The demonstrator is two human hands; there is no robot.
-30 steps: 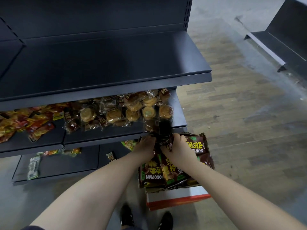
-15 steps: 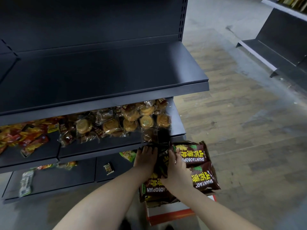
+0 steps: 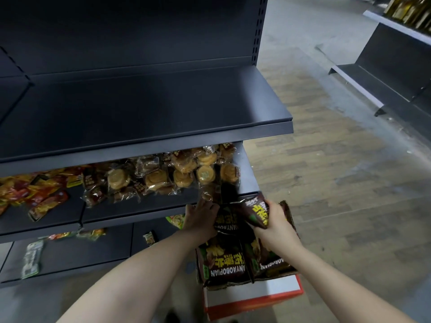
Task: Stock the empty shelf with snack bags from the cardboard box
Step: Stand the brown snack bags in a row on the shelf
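A cardboard box (image 3: pixel 289 215) full of dark brown snack bags with yellow lettering (image 3: pixel 224 264) stands on a white and red carton by the shelf's right end. My left hand (image 3: pixel 201 217) grips the top of one brown bag (image 3: pixel 225 220) in the box. My right hand (image 3: pixel 276 220) holds another brown bag (image 3: pixel 255 210), lifted and tilted above the box. The empty dark shelf (image 3: pixel 149 113) spans the upper left, above both hands.
The shelf below (image 3: pixel 247 164) holds wrapped round pastries (image 3: pixel 161 178) and red-orange packets (image 3: pixel 35 194). A lower shelf carries a few loose packets (image 3: pixel 31 257). The white and red carton (image 3: pixel 251 297) sits on the floor. Wood floor (image 3: pixel 338 183) lies to the right, another rack (image 3: pixel 384 73) beyond.
My right hand has raised one brown bag out of the pile and tilted it. My left hand has stayed on a bag in the box. The view has tipped up a little.
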